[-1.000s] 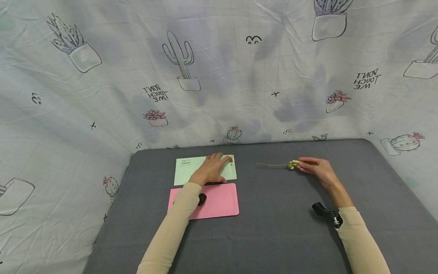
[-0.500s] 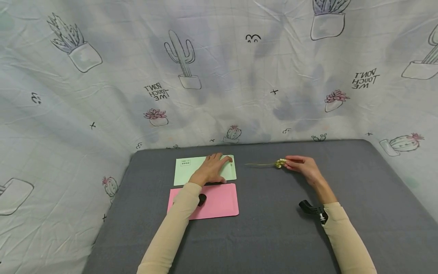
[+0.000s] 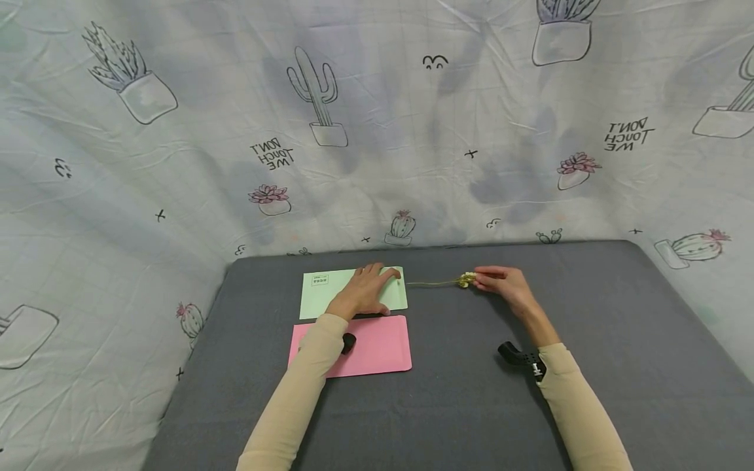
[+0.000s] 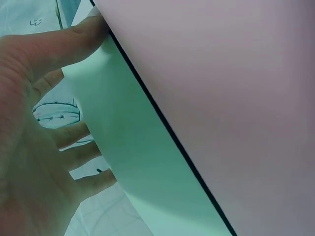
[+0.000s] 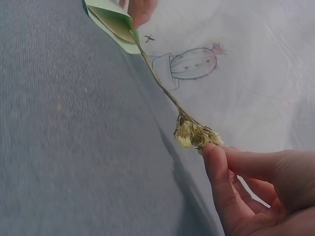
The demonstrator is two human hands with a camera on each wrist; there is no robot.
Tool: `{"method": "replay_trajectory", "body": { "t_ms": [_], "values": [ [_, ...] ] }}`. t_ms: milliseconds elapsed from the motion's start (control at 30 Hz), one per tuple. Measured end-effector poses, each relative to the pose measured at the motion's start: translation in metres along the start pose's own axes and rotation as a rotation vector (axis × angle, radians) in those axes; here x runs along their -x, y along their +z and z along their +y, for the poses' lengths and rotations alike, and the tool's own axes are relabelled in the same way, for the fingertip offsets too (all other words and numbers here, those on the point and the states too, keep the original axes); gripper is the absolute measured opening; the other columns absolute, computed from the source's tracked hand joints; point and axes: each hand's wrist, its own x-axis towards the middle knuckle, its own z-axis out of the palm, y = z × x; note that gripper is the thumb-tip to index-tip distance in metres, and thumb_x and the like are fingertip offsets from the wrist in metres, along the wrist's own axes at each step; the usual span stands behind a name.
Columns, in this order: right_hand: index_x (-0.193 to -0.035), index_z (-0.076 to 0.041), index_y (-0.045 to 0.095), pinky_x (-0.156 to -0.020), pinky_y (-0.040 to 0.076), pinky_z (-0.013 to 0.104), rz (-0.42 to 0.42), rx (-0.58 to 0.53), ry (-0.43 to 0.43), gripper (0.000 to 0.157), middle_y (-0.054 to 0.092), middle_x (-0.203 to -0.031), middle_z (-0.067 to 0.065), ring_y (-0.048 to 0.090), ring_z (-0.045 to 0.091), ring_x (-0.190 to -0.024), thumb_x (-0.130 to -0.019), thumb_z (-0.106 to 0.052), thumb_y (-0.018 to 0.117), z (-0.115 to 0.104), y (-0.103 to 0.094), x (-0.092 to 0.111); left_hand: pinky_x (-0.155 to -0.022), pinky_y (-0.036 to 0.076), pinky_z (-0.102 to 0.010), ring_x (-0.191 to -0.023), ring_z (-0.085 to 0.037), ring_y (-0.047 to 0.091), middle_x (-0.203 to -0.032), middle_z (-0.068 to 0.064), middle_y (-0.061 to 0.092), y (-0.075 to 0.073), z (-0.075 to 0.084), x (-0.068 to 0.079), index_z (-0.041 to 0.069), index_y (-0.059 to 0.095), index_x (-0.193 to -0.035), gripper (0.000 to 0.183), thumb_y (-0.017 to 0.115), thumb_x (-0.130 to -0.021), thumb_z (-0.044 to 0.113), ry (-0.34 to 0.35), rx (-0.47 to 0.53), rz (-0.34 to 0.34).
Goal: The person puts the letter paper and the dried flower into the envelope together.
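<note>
My left hand [image 3: 365,290] spans a light green envelope [image 3: 318,297], thumb on the near edge and fingers on the far edge. In the right wrist view the mouth of that envelope [image 5: 110,22] gapes toward the stem. Between thumb and fingertips my right hand [image 3: 511,290] pinches a dried flower [image 3: 466,280] by its pale yellow blossoms. The thin stem [image 5: 160,81] points left, its tip at the envelope's mouth; I cannot tell whether it is inside. Part of the green envelope is hidden under my left hand.
A pink envelope [image 3: 377,353] lies just nearer than the green one, partly under my left forearm. Both are on a dark grey tabletop [image 3: 448,405]. A pale curtain [image 3: 377,131] with cactus drawings hangs behind the table. Each wrist wears a black camera mount.
My right hand has moved left with the dried flower, bringing the stem's tip from well right of the green envelope to its right edge. My left hand has stayed in place.
</note>
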Motion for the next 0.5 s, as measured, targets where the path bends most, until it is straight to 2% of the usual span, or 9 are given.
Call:
{"method": "replay_trajectory", "body": {
  "t_ms": [267,500],
  "values": [
    [-0.128,0.019,0.051,-0.082,0.055,0.026,-0.008,0.033,-0.013,0.041,0.07,-0.107,0.014,0.07,0.006,-0.084,-0.094,-0.001,0.062,0.002,0.013,-0.007,-0.11,0.031,-0.052,-0.134,-0.034,0.04,-0.143,-0.015,0.042,0.002,-0.002,-0.001,0.027,0.047,-0.135,0.074,0.087,-0.073,0.037,-0.003,-0.004,-0.001],
    [-0.127,0.021,0.051,-0.077,0.056,0.023,0.01,-0.015,0.003,0.039,0.071,-0.096,0.004,0.07,0.005,-0.079,-0.093,0.004,0.062,0.003,0.021,-0.012,-0.111,0.03,-0.052,-0.134,-0.035,0.04,-0.143,-0.015,0.042,0.001,-0.003,-0.001,0.027,0.048,-0.135,0.074,0.087,-0.073,0.036,-0.002,-0.003,0.003]
  ]
}}
